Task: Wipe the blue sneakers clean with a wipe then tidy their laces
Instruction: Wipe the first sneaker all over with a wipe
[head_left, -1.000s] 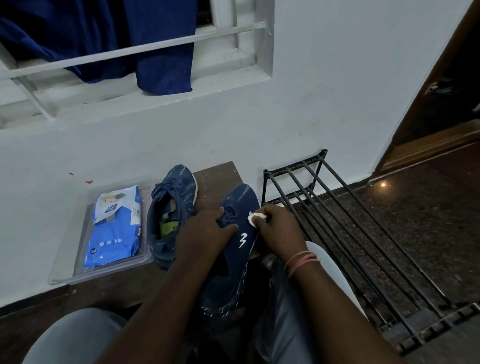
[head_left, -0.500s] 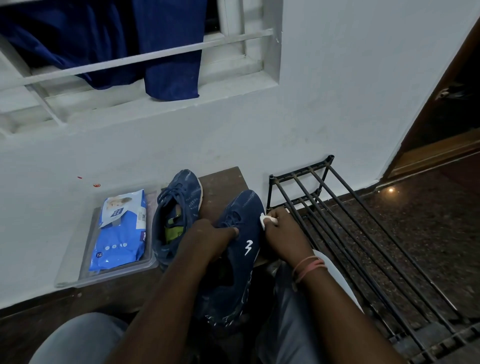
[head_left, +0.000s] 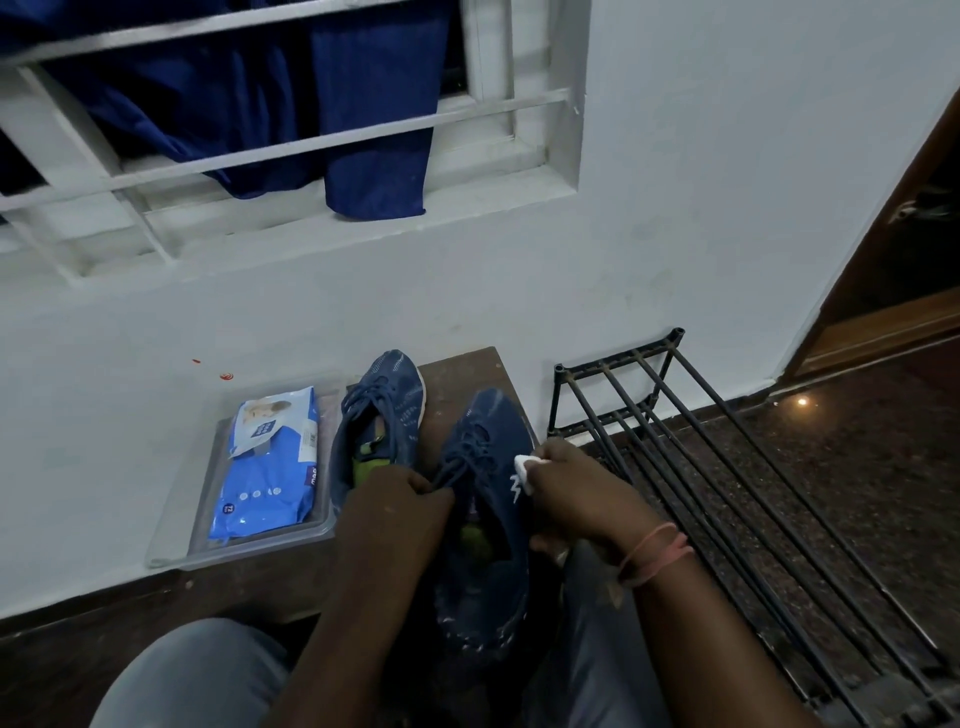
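Right now the sneaker in hand (head_left: 493, 499) lies lengthwise away from me, toe pointing off toward the wall, heel over my lap, wedged between both hands. My right hand (head_left: 576, 499) is the nearer to its outer side, pinching the wadded white wipe (head_left: 524, 470) against the upper beside the logo. My left hand (head_left: 395, 514) is clenched on the laces (head_left: 462, 457) at the tongue. Two sneakers in all: the second one (head_left: 379, 415) sits just beyond my left hand on the tabletop (head_left: 467, 369). One wipe pack (head_left: 270, 462), one clear tray (head_left: 244, 551), farther left.
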